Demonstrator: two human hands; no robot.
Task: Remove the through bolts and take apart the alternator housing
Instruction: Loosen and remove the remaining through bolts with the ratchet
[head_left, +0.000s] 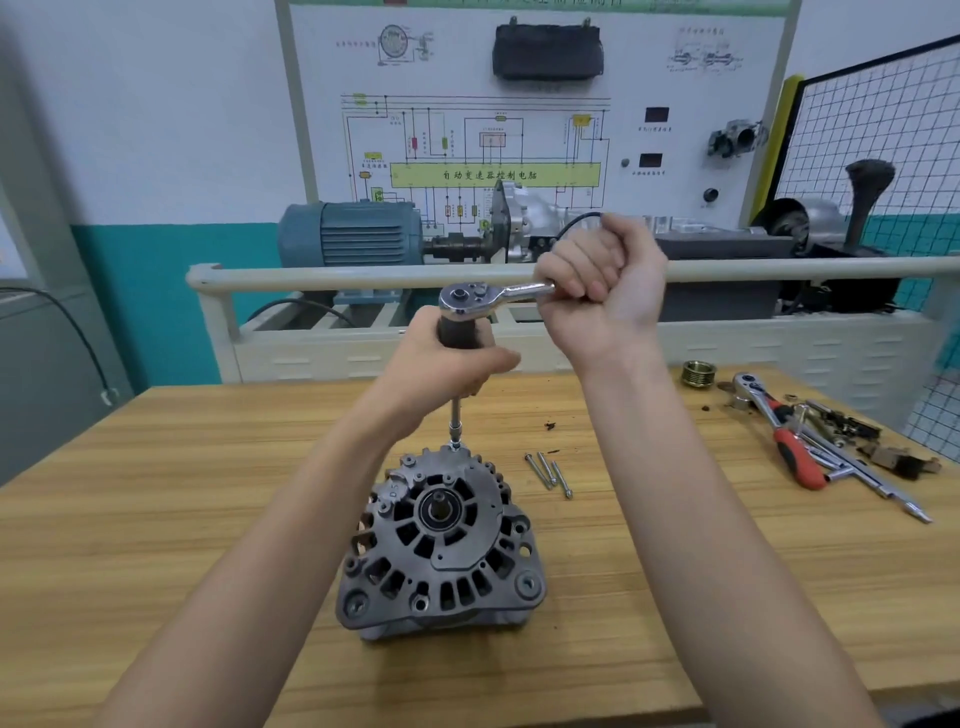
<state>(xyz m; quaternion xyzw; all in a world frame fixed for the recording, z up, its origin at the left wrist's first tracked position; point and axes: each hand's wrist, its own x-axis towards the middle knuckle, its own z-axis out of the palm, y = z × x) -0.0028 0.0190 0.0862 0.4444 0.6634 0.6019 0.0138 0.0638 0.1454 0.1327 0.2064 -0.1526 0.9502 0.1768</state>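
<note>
A grey alternator (441, 540) stands on the wooden table (156, 519), shaft end up. A chrome ratchet (467, 300) sits on a long extension (455, 421) whose socket meets a bolt at the housing's far rim. My left hand (447, 369) grips the dark upper part of the extension just below the ratchet head. My right hand (602, 280) is closed round the ratchet's handle, which points right. Three loose through bolts (550, 473) lie on the table to the right of the alternator.
At the table's right end lie a brass-coloured pulley (698, 373), a red-handled ratchet (779, 431), extension bars and small parts. Behind the table stands a training rig with a blue motor (353, 234), a rail and a wiring board. A wire mesh panel is at right.
</note>
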